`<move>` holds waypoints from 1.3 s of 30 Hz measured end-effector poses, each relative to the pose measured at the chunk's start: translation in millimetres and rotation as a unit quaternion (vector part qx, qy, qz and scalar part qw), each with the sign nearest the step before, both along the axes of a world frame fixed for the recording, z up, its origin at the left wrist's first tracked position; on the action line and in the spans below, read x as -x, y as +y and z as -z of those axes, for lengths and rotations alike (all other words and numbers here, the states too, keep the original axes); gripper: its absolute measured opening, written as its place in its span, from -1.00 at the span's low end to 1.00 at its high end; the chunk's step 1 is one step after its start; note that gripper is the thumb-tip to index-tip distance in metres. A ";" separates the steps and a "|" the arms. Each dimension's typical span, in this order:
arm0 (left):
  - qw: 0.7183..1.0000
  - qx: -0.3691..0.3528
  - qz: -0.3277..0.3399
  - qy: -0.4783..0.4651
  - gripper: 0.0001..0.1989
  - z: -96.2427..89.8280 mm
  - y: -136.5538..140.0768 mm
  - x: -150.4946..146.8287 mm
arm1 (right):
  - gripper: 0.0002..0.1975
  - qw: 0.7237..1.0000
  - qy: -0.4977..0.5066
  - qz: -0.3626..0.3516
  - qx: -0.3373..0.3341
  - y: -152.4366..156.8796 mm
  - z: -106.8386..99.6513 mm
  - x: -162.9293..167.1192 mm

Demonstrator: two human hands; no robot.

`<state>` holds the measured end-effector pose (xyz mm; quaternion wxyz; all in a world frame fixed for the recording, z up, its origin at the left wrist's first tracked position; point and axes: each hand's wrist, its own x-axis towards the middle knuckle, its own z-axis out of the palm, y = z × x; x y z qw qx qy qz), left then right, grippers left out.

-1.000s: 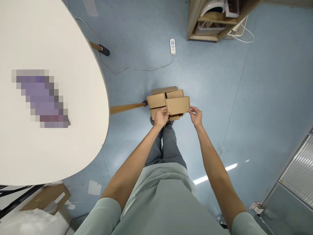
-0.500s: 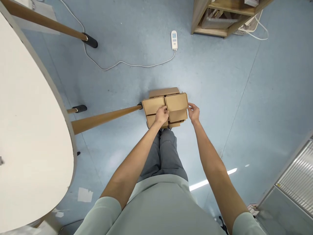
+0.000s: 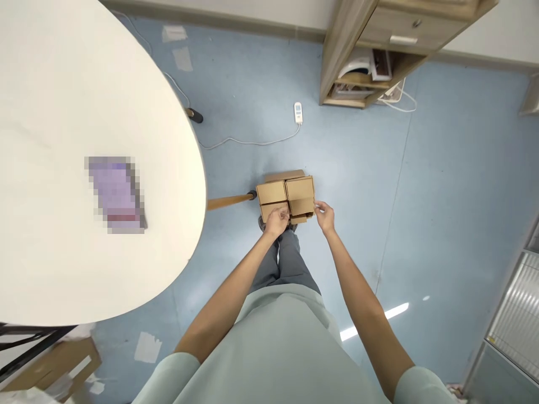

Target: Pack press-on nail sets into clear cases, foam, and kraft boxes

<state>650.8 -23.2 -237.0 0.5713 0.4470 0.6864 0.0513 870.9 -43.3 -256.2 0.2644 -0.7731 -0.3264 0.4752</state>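
Observation:
Several brown cardboard boxes sit packed side by side in front of my legs, with my shoes partly showing beneath them. My left hand [image 3: 278, 222] is closed, its fingertips at the left edge of the right-hand cardboard box [image 3: 300, 189]. At that box's right edge, the fingers of my right hand [image 3: 325, 217] are pinched together. The left-hand box [image 3: 271, 192] lies beside it, and another box [image 3: 269, 211] below that is partly covered by my left hand. A cardboard flap [image 3: 285, 175] stands up behind the group. Fingertip contact is small and hard to see.
To the left is a white round-edged table [image 3: 168, 269] with a blurred-out purple item [image 3: 115, 193] on it. Its wooden leg [image 3: 229, 202] ends beside the boxes. Ahead, a white corded device [image 3: 298, 113] lies on the floor near a wooden cabinet [image 3: 341, 56].
My view has shifted: more of the table, cabinet and wall shows, and the boxes look smaller and lower. Both hands have moved slightly down the picture, still at the right-hand box's sides.

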 end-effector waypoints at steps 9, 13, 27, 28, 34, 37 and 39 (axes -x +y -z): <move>0.993 -0.039 -0.087 -0.074 -0.66 -137.0 -42.1 32.8 | -0.68 0.997 0.052 -0.003 -0.051 -31.1 -125.9 13.6; 0.981 -0.045 -0.135 -0.133 -0.53 -184.9 -76.7 52.5 | -0.65 0.994 0.072 -0.011 -0.084 -44.6 -170.7 19.7; 0.945 -0.119 -0.249 -0.174 -0.46 -311.0 -177.7 166.8 | -0.57 0.982 0.068 -0.101 -0.141 -98.0 -304.3 113.4; 0.940 -0.128 -0.260 -0.177 -0.47 -317.7 -188.1 181.4 | -0.57 0.981 0.064 -0.109 -0.147 -103.4 -312.6 128.0; 0.903 -0.163 -0.338 -0.207 -0.48 -344.4 -259.2 281.1 | -0.58 0.974 0.042 -0.145 -0.171 -143.5 -355.0 231.9; 0.884 -0.182 -0.373 -0.216 -0.47 -353.3 -293.1 331.9 | -0.58 0.969 0.042 -0.164 -0.183 -162.8 -366.2 286.8; 0.872 -0.195 -0.394 -0.215 -0.47 -359.3 -312.8 363.3 | -0.58 0.965 0.044 -0.175 -0.192 -174.1 -371.6 321.9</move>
